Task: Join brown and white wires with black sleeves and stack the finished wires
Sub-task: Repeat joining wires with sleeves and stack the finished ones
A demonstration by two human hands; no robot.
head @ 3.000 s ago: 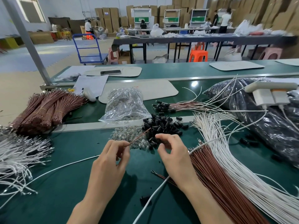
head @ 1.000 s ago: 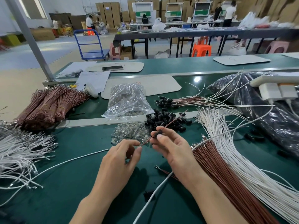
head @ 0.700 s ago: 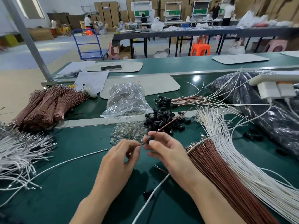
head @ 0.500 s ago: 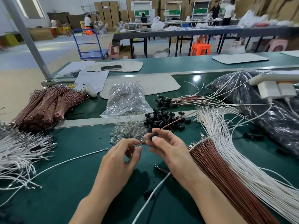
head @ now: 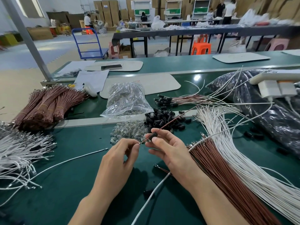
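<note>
At the frame's centre our right hand pinches a black sleeve threaded on the brown wire. Our left hand pinches the wire's tip, steadying it, we judge. Spare sleeves lie just above on the table.

No text, number or brand is legible. The white paper sheets at far left on the green bench carry print too small to read. The stacked brown cardboard boxes at the far wall bear small blue labels, unreadable. A faint red mark on the beige flat board is indecipherable.
</note>
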